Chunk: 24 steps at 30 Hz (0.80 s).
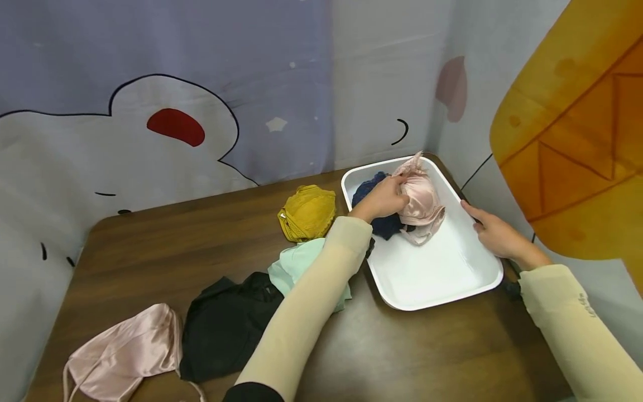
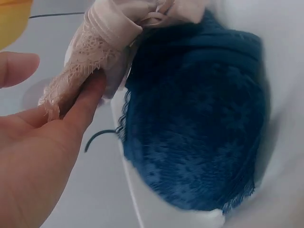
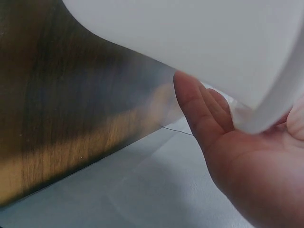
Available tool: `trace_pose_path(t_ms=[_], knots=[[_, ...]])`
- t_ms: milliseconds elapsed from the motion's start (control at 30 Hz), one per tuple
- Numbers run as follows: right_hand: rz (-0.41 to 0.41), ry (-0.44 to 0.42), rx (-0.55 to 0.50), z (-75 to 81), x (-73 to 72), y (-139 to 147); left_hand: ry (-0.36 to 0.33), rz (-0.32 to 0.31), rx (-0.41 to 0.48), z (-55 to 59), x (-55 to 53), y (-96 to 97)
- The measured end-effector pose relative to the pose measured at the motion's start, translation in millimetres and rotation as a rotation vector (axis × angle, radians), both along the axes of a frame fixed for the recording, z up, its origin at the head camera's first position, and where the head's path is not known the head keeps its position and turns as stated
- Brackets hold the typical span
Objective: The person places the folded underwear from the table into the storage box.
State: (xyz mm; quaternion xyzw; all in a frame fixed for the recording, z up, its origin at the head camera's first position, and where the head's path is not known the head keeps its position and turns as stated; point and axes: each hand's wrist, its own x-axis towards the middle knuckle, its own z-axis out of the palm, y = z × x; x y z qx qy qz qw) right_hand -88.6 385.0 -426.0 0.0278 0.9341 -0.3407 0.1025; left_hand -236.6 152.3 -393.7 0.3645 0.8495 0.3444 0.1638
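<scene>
My left hand reaches into the far part of a white plastic tub and holds a light pink bra with satin cups. In the left wrist view, the bra's lace edge lies against the fingers of that hand, with the thumb standing apart. A navy blue bra with a floral pattern lies in the tub beside the pink one, partly hidden by my left hand in the head view. My right hand grips the tub's right rim, fingers under its outer side in the right wrist view.
Left of the tub on the brown wooden table lie a mustard yellow bra, a mint green garment, a black garment and a pink satin piece with straps. Printed cloth hangs behind the table.
</scene>
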Motion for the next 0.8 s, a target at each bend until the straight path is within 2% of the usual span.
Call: trace_pose_path(t_ms=[100, 267, 367, 500, 567, 800], knots=[[0.002, 0.001, -0.006, 0.4, 0.5, -3.1, -0.032, -0.025, -0.019, -5.8, 0.0, 5.2], [0.008, -0.002, 0.001, 0.7, 0.5, -5.8, -0.019, -0.098, -0.068, -12.3, -0.4, 6.3], [0.015, 0.001, 0.006, 1.1, -0.9, -6.8, -0.100, -0.089, -0.105, -12.4, -0.2, 2.0], [0.018, 0.007, 0.010, 1.7, -2.3, -7.4, -0.244, -0.027, -0.161, -10.7, 0.0, -3.4], [0.018, 0.007, 0.010, 1.6, -2.9, -7.3, -0.287, -0.005, -0.166, -10.0, -0.1, -4.7], [0.026, 0.001, 0.018, -0.1, -4.9, -7.7, -0.349, -0.035, -0.116, -10.2, -1.6, -6.6]])
